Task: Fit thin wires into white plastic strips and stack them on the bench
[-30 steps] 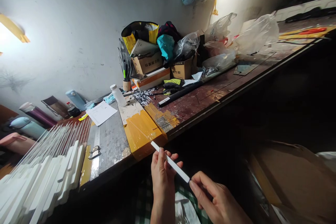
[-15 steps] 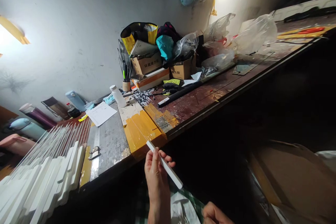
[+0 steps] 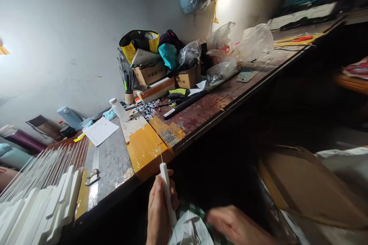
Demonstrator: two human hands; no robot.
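My left hand [image 3: 157, 208] is closed around a white bar [image 3: 167, 193], a slim, smooth stick with a thin rod [image 3: 161, 157] coming out of its far end. The bar points up and away, in front of the table's edge. Low in the view and to the right of it, my right hand [image 3: 232, 222] is apart from the bar. Motion blurs its fingers, so I cannot see whether they hold anything. On the table at left lie several similar white bars [image 3: 37, 210] side by side, their thin rods pointing toward the wall.
An orange-taped block [image 3: 146, 147] sits at the table edge, beside a metal ruler [image 3: 94, 187]. Behind are a white bottle [image 3: 119, 110], a paper sheet [image 3: 101, 130], cartons [image 3: 149, 72] and plastic bags [image 3: 255, 42]. A cardboard box [image 3: 307, 187] stands below right.
My left hand has tilted the bar more upright and drawn it slightly lower and left. My right hand has come further into view. The whole scene has shifted left as my head turned.
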